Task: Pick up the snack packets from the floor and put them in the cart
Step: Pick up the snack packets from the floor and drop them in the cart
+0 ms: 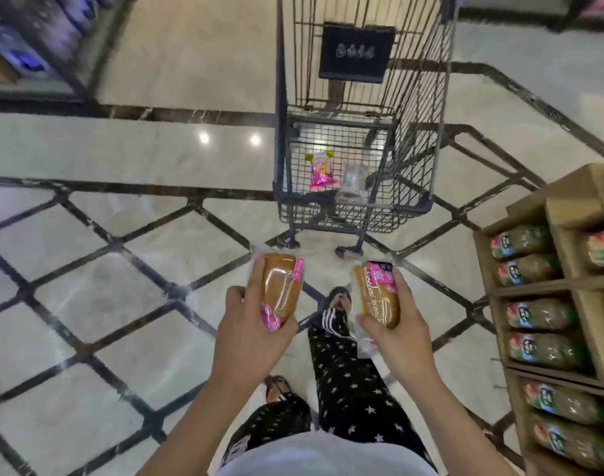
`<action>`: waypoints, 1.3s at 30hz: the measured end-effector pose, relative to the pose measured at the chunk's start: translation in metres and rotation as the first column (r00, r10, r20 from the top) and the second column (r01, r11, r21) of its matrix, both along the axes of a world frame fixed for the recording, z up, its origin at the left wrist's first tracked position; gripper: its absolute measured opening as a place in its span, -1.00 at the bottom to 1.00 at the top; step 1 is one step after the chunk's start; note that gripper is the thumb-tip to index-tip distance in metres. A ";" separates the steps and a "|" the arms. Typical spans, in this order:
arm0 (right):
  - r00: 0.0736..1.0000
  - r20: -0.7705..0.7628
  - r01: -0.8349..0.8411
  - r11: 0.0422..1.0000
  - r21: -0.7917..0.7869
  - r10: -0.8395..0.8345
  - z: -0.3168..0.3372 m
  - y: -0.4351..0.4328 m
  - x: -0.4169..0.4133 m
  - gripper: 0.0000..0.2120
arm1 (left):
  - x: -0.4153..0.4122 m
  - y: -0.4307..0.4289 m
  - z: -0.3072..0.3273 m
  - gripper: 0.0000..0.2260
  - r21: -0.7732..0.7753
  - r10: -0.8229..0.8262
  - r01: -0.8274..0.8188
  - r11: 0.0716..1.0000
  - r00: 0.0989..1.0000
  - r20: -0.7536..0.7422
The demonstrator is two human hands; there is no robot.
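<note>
My left hand [250,326] grips a clear snack packet [281,288] with a brown bun and pink print inside. My right hand [395,329] grips a second bun packet [376,293] of the same kind. Both packets are held above the floor, just short of the front of the wire shopping cart [427,108]. Inside the cart's basket lie a pink and yellow snack packet [321,168] and a clear packet [352,182] beside it.
A wooden shelf unit [568,283] with rows of green packaged goods stands close on the right. Another shelf [29,46] stands at the far left. My legs and sandalled feet [338,304] are below my hands on the tiled marble floor [122,262].
</note>
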State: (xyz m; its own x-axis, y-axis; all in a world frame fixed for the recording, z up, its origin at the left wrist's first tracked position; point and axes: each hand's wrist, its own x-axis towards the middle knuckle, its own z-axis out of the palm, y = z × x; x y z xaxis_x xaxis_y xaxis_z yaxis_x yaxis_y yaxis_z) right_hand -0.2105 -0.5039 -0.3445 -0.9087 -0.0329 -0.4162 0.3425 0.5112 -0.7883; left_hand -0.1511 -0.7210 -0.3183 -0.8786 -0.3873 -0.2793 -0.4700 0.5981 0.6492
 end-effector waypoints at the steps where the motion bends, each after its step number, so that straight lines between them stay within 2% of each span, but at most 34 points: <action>1: 1.000 -0.009 0.020 1.000 -0.001 -0.020 0.002 0.003 -0.017 -0.10 | -0.019 0.003 0.000 -0.07 0.015 -0.004 0.004 1.000 1.000 -0.012; 4: 0.997 -0.040 0.064 0.997 -0.032 -0.065 0.007 0.010 -0.076 -0.12 | -0.081 0.011 0.001 -0.06 0.026 -0.009 0.010 1.000 0.999 -0.031; 10: 0.998 -0.060 0.028 0.999 -0.017 -0.029 0.010 0.006 -0.217 -0.10 | -0.214 0.025 -0.002 -0.09 0.004 -0.015 0.015 1.000 1.000 0.017; 14: 0.995 0.011 -0.097 0.981 0.170 0.097 -0.013 0.000 -0.301 -0.09 | -0.298 0.031 -0.024 -0.09 -0.070 0.003 0.003 0.998 0.996 0.086; 18: 0.973 0.207 -0.171 0.929 0.329 0.106 -0.062 0.001 -0.354 -0.08 | -0.357 0.029 -0.065 -0.10 -0.105 0.053 -0.030 0.994 0.972 0.227; 21: 0.958 0.282 -0.174 0.899 0.403 0.058 -0.090 0.001 -0.372 -0.16 | -0.387 0.031 -0.085 -0.11 -0.159 0.041 0.011 0.987 0.946 0.320; 28: 0.962 0.272 -0.097 0.934 0.343 0.000 -0.107 -0.020 -0.372 -0.16 | -0.415 0.038 -0.097 -0.13 -0.201 -0.070 0.139 0.970 0.945 0.320; 32: 0.948 0.293 -0.232 0.903 0.363 0.126 -0.095 -0.017 -0.361 -0.18 | -0.413 0.040 -0.091 -0.16 -0.165 -0.200 0.290 0.943 0.887 0.417; 35: 0.956 0.267 -0.205 0.923 0.326 0.118 -0.071 -0.016 -0.352 -0.16 | -0.406 0.046 -0.083 -0.19 -0.131 -0.374 0.439 0.889 0.861 0.345; 39: 0.996 0.090 -0.050 0.912 0.406 0.015 -0.026 -0.012 -0.338 -0.26 | -0.402 0.053 -0.062 -0.22 -0.154 -0.592 0.653 0.742 0.745 0.307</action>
